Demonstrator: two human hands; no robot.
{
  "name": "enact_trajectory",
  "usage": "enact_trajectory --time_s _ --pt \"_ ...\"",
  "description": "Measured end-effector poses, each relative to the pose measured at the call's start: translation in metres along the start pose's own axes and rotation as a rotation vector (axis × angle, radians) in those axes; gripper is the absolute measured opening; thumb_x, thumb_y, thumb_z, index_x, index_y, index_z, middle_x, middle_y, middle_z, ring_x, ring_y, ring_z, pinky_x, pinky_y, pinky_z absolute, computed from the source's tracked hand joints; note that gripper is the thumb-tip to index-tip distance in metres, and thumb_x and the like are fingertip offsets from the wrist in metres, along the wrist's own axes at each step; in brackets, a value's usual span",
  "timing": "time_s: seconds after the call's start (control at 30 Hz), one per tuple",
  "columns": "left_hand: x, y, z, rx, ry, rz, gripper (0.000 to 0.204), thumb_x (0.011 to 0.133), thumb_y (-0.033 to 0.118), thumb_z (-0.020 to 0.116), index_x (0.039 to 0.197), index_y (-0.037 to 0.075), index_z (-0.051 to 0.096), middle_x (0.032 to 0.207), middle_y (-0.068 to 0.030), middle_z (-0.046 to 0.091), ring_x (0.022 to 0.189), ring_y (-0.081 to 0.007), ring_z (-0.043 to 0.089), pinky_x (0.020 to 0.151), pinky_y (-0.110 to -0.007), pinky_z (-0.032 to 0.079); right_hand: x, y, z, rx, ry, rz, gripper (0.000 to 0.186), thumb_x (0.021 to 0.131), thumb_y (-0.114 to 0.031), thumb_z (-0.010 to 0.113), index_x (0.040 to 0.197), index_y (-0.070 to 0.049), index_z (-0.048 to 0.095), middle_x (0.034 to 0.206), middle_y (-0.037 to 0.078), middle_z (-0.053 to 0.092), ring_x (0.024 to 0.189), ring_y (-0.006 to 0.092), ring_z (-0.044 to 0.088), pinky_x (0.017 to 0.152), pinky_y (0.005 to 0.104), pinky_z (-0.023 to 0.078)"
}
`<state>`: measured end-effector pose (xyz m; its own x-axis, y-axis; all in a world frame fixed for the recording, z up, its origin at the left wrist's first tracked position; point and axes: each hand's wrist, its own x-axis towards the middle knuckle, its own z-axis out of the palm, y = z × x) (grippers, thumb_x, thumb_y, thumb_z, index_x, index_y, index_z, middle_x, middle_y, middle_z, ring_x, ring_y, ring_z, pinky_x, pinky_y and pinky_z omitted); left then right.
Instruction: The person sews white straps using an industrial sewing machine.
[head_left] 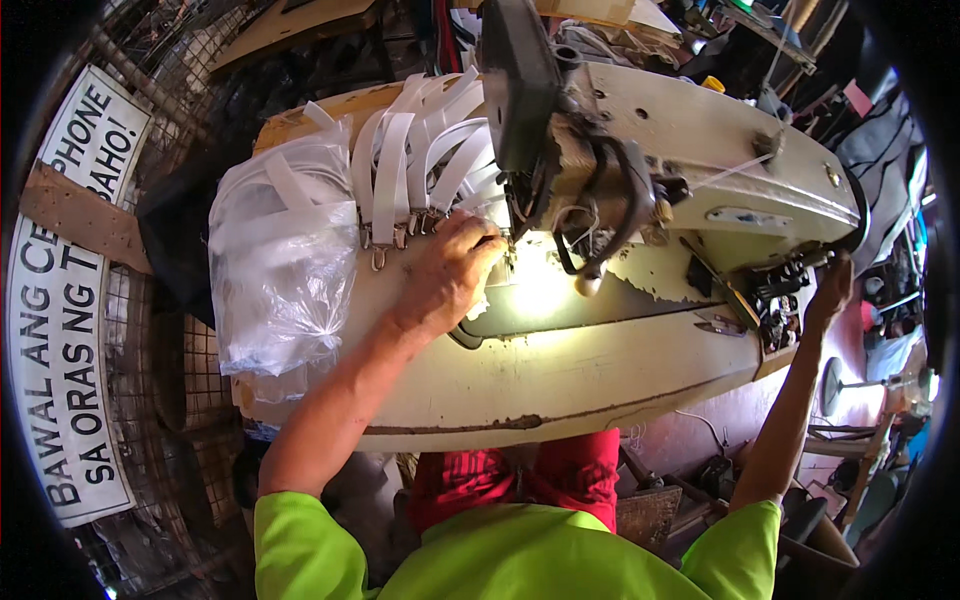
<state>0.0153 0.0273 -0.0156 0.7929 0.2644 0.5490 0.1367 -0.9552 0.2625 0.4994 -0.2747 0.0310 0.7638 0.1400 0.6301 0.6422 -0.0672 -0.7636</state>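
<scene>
My left hand (pixel 458 268) is closed in a pinch beside the needle area of a sewing machine (pixel 700 130). A bit of white strap shows at its fingers, mostly hidden by the hand. Just left of the needle lies a bunch of white straps (pixel 392 165), with metal clips (pixel 380 255) at their near ends. Out at the machine's right end, my right hand (pixel 832 285) is closed at the lower rim of the dark handwheel (pixel 860 212); its fingertips are partly hidden. A bright lamp spot falls on the machine bed below the needle.
A clear plastic bag (pixel 275 270) of white straps sits on the table's left side. Small scissors (pixel 720 325) and dark metal parts (pixel 785 300) lie at the right. A wire mesh wall with a white sign (pixel 75 300) stands left. At right is a fan (pixel 835 385).
</scene>
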Motion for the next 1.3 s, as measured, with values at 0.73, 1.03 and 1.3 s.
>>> enact_trajectory --time_s 0.73,1.03,1.3 --pt "0.0 0.005 -0.005 -0.103 0.018 -0.028 0.023 0.074 -0.002 0.062 0.096 0.002 0.066 0.096 -0.0087 0.061 0.096 -0.0264 0.059 0.091 -0.037 0.047 -0.168 -0.08 0.029 -0.685 -0.362 -0.408 0.045 0.101 -0.019 0.047 0.142 -0.003 0.043 0.146 0.018 0.043 0.137 0.0346 0.037 0.113 0.0444 0.028" --pt "-0.003 -0.003 0.003 -0.088 -0.013 -0.052 0.024 0.077 -0.001 0.058 0.1 0.002 0.065 0.103 -0.0089 0.063 0.103 -0.0244 0.059 0.106 -0.039 0.041 -0.093 -0.116 0.023 -0.656 -0.131 -0.692 0.042 0.097 -0.012 0.054 0.137 -0.002 0.048 0.141 0.019 0.046 0.132 0.035 0.043 0.109 0.0438 0.035" --pt "-0.001 -0.005 0.002 -0.112 -0.019 -0.078 0.025 0.077 0.0 0.058 0.101 0.002 0.067 0.101 -0.0095 0.064 0.105 -0.0237 0.059 0.107 -0.039 0.04 0.11 -0.078 0.032 -0.779 -0.389 -0.492 0.034 0.101 -0.025 0.046 0.126 -0.006 0.06 0.128 0.018 0.058 0.119 0.0304 0.056 0.101 0.0368 0.042"
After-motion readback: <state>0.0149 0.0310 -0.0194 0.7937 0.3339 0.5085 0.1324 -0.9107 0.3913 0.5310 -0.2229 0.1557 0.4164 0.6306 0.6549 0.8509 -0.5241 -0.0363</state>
